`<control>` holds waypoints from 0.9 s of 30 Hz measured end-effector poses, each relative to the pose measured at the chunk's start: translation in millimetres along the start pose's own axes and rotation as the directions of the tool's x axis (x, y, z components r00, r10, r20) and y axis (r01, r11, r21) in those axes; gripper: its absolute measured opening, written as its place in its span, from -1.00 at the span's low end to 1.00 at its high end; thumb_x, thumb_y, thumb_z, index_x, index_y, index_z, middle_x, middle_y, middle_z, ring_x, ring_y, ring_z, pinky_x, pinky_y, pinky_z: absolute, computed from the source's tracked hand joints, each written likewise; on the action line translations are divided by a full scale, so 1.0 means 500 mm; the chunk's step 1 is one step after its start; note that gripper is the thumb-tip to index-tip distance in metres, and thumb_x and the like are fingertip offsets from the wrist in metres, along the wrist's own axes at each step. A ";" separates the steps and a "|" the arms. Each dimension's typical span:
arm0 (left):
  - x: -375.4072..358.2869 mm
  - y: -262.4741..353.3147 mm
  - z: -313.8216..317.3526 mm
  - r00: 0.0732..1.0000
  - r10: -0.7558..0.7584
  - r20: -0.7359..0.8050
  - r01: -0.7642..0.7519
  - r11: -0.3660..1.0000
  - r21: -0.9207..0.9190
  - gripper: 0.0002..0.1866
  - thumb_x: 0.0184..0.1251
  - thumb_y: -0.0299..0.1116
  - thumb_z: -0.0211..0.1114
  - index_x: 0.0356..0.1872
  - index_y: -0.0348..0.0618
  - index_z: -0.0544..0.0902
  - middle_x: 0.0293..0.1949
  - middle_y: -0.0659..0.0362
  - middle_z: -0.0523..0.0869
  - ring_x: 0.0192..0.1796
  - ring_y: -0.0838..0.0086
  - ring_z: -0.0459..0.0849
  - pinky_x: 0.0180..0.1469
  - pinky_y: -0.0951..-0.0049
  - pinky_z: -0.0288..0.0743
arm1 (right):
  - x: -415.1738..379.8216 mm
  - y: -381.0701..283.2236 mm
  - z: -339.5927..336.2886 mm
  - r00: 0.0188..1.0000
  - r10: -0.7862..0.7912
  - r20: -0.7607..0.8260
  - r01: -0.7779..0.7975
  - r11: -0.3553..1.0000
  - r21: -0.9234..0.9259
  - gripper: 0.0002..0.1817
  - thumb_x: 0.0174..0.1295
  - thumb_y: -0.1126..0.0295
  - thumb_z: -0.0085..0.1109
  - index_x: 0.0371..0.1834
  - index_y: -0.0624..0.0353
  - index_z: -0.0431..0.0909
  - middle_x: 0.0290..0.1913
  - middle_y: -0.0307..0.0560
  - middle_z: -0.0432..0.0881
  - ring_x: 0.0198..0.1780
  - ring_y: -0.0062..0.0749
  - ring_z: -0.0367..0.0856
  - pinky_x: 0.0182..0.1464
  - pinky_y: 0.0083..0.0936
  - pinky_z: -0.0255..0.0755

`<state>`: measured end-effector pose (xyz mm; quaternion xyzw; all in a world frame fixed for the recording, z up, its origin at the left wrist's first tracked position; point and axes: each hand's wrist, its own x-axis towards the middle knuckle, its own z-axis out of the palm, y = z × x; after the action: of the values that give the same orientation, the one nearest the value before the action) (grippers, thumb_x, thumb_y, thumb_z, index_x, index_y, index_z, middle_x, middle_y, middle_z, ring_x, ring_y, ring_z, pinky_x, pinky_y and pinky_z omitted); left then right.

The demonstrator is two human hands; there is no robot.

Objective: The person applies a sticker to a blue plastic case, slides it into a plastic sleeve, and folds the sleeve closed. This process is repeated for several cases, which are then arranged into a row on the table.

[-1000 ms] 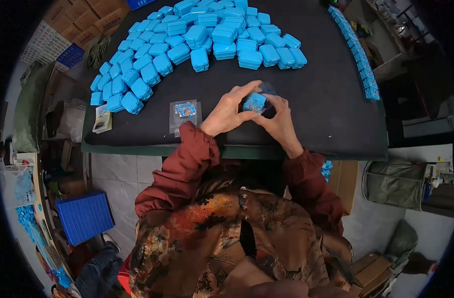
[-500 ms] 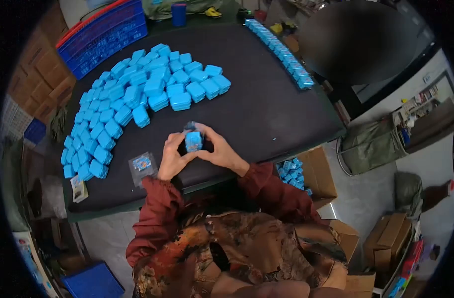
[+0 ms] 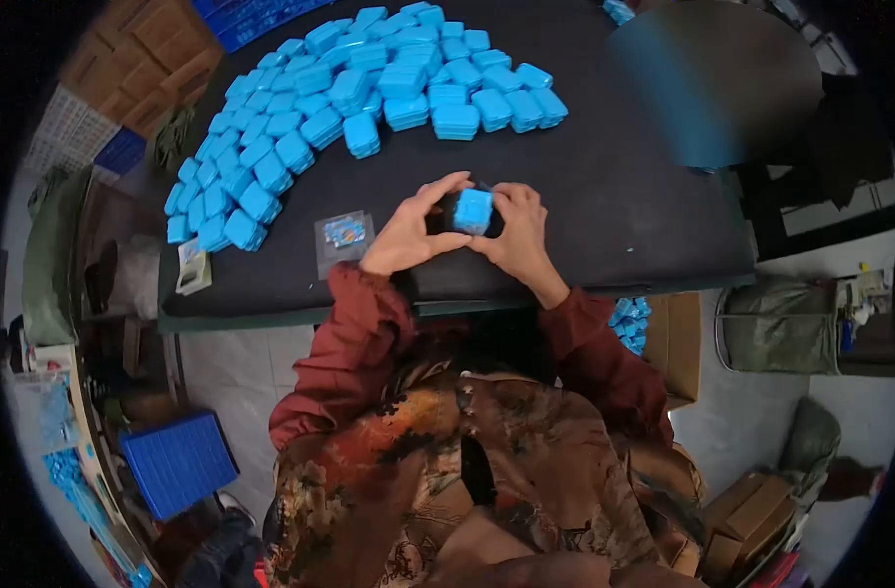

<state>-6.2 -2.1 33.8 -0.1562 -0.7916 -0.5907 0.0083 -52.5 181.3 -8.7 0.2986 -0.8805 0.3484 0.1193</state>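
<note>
Between my two hands sits a small light-blue box (image 3: 474,210), with shiny clear film about it. My left hand (image 3: 418,230) grips it from the left, the thumb along its near edge and the fingers curled round the far side. On the right, my right hand (image 3: 519,233) holds the same box, its thumb close to the left one. Part of the box is covered by fingers. Just left of my left hand lies a flat clear bag (image 3: 344,237) with small colourful printed pieces in it. Beyond both hands spreads a large pile of light-blue boxes (image 3: 293,152), several of them stacked.
The dark-topped table (image 3: 604,206) carries everything. A small printed card (image 3: 193,267) lies at its left edge. Below the near edge, right of my arm, stands a cardboard carton (image 3: 677,343) with small blue packs (image 3: 630,323). A blue crate (image 3: 261,20) is at the back left.
The camera view has swung, so the table appears higher and further right. Both hands still hold the blue box; the loose film that stuck up at its far side shows less now.
</note>
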 end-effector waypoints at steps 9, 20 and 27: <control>0.006 -0.003 0.022 0.948 -0.256 -0.190 0.150 0.884 -0.442 -0.52 0.07 -0.44 0.41 0.05 -0.35 0.51 -0.26 0.21 0.63 -0.25 0.61 0.55 -0.18 0.58 0.44 | -0.010 -0.014 -0.027 0.999 0.023 -0.033 -0.018 0.988 0.155 -0.04 -0.21 0.01 0.44 0.29 0.17 0.22 0.29 0.05 0.19 0.31 0.06 0.10 0.22 -0.03 0.04; -0.019 0.055 0.047 0.967 -0.249 -0.050 0.168 0.776 -0.608 -0.71 0.12 -0.34 0.37 -0.18 -0.30 0.61 -0.38 0.29 0.61 -0.40 0.72 0.47 -0.40 0.69 0.30 | 0.006 -0.076 -0.123 0.915 -0.399 -0.053 0.403 0.909 0.103 0.01 -0.30 0.35 0.49 0.34 0.10 0.14 0.32 0.01 0.19 0.35 0.05 0.12 0.24 -0.09 0.08; -0.024 0.068 0.076 0.958 -0.281 -0.057 0.195 0.786 -0.586 -0.78 0.17 -0.47 0.26 -0.16 -0.32 0.59 -0.34 0.24 0.63 -0.33 0.66 0.54 -0.31 0.67 0.34 | -0.011 -0.097 -0.146 0.905 -0.421 -0.068 0.426 0.893 0.146 -0.18 -0.21 0.41 0.36 0.25 0.20 0.25 0.13 0.07 0.35 0.21 0.03 0.28 0.19 -0.15 0.14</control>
<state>20.3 39.1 51.8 -0.0080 -0.5869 -0.8076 -0.0578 -18.5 205.7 68.5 0.4855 -0.7618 0.3876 0.1835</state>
